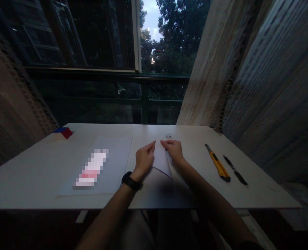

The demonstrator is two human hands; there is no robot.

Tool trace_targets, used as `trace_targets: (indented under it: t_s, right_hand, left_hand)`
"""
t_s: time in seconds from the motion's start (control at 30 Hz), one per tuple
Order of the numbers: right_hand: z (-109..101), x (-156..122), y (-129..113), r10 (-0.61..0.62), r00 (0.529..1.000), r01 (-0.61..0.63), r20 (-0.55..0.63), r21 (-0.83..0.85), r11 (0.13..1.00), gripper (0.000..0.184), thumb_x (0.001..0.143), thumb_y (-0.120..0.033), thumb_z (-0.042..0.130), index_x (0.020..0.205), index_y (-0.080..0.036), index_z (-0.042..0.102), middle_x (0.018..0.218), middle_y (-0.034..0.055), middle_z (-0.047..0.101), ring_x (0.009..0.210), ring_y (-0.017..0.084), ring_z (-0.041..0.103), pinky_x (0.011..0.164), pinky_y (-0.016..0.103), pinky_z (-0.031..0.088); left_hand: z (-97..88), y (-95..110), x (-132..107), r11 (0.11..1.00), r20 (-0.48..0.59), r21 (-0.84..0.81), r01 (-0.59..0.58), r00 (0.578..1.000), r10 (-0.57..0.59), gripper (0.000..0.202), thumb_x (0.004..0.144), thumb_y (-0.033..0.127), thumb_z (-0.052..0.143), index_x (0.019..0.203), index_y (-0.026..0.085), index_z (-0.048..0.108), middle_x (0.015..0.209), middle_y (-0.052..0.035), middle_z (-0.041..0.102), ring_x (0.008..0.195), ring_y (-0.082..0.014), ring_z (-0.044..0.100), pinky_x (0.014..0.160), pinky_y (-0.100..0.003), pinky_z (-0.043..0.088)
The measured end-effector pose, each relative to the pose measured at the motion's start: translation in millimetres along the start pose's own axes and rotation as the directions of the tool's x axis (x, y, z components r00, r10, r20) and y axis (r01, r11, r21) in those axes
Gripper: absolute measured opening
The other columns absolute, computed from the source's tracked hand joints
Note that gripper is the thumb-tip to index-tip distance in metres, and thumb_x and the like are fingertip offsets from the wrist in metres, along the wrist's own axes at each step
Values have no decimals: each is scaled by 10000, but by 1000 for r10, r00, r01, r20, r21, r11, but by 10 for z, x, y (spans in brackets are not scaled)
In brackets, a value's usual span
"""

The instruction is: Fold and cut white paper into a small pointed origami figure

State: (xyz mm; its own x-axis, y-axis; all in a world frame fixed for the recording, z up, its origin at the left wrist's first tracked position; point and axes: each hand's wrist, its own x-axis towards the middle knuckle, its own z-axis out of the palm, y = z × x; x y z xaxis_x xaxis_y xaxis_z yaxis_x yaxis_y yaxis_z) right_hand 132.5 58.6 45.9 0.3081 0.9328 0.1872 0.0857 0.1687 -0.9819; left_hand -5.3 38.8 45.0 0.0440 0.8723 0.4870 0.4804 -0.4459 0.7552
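Between my two hands is a folded sheet of white paper [161, 158], its lower edge lifted off the table and casting a shadow. My left hand [145, 155], with a black watch at the wrist, pinches the paper's upper left edge between thumb and fingers. At the upper right edge, my right hand [174, 150] grips the same paper with thumb and forefinger closed. Just beyond the right fingers lies a small pale loop-like object [168, 136], too small to name.
On the white table [31, 166], a large white sheet [114, 166] with a blurred-out patch lies left. A yellow utility knife [218, 164] and a black pen [235, 171] lie right. A blue, red and cream block [63, 133] sits far left. Curtains and a window stand behind.
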Motion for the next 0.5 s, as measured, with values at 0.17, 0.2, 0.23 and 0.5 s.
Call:
trace_targets:
  t_s: [0.17, 0.2, 0.23, 0.5]
  right_hand:
    - [20, 64, -31, 59, 995, -67, 85, 91, 994, 285, 514, -403, 708, 573, -132, 642, 529, 8, 584, 493, 119, 490, 502, 255, 382]
    - [25, 86, -25, 55, 995, -62, 79, 80, 995, 277, 515, -394, 707, 564, -131, 637, 524, 7, 579, 490, 114, 483, 497, 251, 375]
    - [30, 107, -16, 47, 997, -51, 61, 57, 997, 269, 519, -388, 703, 546, -131, 627, 511, 4, 569, 484, 109, 473, 492, 246, 367]
    - [49, 169, 7, 78, 997, -78, 17, 9, 997, 276, 448, -375, 722, 516, -140, 594, 480, -8, 552, 471, 111, 474, 474, 240, 359]
  left_hand:
    - [-5, -5, -4, 1000, 28, 10, 26, 999, -26, 296, 817, 219, 506, 1088, 226, 625, 1063, -62, 647, 999, -212, 601, 874, -352, 449]
    - [-5, -5, -6, 1000, 37, 11, 29, 999, -30, 297, 816, 216, 506, 1088, 226, 625, 1063, -60, 648, 1000, -211, 600, 874, -351, 449]
    - [-5, -4, -6, 999, 45, 12, 32, 998, -32, 298, 815, 215, 505, 1088, 226, 625, 1063, -59, 648, 1001, -211, 600, 873, -350, 448]
    - [1, -7, -3, 997, 93, 34, 70, 993, -73, 305, 816, 207, 500, 1096, 210, 621, 1073, -62, 645, 999, -202, 598, 865, -319, 438]
